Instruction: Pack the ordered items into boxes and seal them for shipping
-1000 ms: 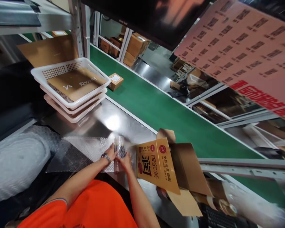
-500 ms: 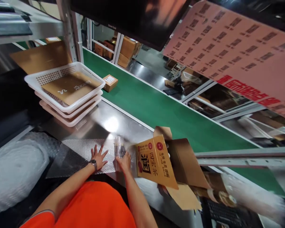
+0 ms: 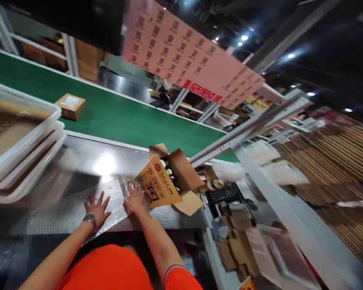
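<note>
Carton [image 3: 159, 191] of capped bottles [image 3: 169, 172], basket [image 3: 53, 110] holding cardboard [image 3: 16, 125], left hand [image 3: 97, 212], right hand [image 3: 135, 200], both spread on bubble wrap [image 3: 66, 211]

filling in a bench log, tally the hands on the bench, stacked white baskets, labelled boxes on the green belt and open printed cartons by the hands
Hands: 2
Baskets: 3
Labelled box: 1
Open carton: 1
Total: 7
</note>
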Demonstrator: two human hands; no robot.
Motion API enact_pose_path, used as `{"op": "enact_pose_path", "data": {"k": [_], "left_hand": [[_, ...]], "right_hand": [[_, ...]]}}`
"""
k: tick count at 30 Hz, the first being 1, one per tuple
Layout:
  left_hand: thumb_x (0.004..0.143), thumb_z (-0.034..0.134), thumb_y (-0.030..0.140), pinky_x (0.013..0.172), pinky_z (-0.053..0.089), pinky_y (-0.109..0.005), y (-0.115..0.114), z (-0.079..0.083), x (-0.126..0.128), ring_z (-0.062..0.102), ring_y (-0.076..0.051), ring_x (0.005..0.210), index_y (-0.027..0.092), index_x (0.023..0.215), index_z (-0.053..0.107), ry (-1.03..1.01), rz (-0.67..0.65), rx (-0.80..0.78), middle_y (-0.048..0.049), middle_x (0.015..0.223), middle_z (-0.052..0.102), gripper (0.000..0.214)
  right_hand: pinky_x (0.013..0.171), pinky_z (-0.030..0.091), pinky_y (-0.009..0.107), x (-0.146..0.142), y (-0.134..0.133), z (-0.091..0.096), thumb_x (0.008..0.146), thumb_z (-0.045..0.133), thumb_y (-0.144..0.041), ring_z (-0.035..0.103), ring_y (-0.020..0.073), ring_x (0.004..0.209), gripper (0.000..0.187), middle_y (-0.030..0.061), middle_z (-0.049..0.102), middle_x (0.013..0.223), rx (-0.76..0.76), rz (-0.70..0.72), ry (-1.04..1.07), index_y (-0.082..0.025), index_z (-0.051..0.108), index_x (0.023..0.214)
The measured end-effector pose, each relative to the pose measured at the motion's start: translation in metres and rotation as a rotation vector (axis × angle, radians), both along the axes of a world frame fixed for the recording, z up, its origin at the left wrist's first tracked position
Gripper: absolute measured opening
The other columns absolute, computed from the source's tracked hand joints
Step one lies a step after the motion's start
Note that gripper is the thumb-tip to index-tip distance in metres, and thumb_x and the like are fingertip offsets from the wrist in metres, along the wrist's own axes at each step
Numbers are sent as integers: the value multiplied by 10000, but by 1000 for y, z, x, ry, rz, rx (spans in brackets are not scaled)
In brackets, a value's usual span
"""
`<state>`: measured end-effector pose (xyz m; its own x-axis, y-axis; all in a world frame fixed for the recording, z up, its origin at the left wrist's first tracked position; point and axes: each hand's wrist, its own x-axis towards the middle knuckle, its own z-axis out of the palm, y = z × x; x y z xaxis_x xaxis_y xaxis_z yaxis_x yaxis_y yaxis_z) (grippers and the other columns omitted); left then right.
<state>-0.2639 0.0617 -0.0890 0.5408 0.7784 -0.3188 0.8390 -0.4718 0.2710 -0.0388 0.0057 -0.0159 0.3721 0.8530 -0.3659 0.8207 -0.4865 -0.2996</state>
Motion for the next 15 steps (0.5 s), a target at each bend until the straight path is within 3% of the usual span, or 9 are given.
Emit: {"op": "enact_pose_path", "data": {"k": [4,5,7,9,10,12,15], "left_hand": [[1048,583,499,1240,254,-931,1,-2,4,189,-639,1721,385,1772,482,70,-13,36,-70,1950,193,739],[1057,570,504,1242,264,-919,2,-3,5,204,-642,1716,394,1777,472,95,-15,47,-53,1952,181,734],[1059,567,521,1251,277,-892,4,-5,5,228,-650,1705,391,1787,455,124,-22,73,-43,1956,158,748],[1035,595,556,1256,293,-871,5,-6,5,256,-653,1695,383,1786,466,135,-27,89,-49,1953,174,781],[1021,609,574,1261,299,-859,6,-7,4,272,-646,1693,382,1782,477,140,-26,96,-52,1949,192,796],[1000,627,599,1278,314,-822,7,-9,3,296,-618,1697,364,1780,489,174,-23,107,-70,1942,229,826],[1015,601,550,1304,331,-761,5,-10,4,279,-530,1740,311,1778,489,229,-16,170,-105,1928,276,807]], "right_hand": [[1417,172,716,-1,-14,28,1014,696,-348,133,475,1792,926,247,107,1930,27,-50,103,-163,304,1832],[1421,230,666,0,-26,38,1012,707,-362,198,461,1783,902,240,186,1922,61,-43,164,-159,352,1816],[1369,401,566,7,-61,67,1008,744,-458,467,429,1678,778,207,483,1817,117,43,377,-199,555,1717],[1205,580,497,26,-109,108,982,777,-614,762,369,1361,585,119,799,1498,96,190,681,-299,792,1475],[1106,636,445,40,-135,133,955,803,-666,821,323,1220,553,78,862,1354,29,261,858,-333,836,1395],[947,672,363,78,-183,186,912,865,-679,851,255,1023,544,78,891,1159,41,239,1070,-295,874,1298],[813,649,324,146,-223,249,991,812,-598,811,202,855,424,98,868,1037,334,91,951,-211,894,1144]]}}
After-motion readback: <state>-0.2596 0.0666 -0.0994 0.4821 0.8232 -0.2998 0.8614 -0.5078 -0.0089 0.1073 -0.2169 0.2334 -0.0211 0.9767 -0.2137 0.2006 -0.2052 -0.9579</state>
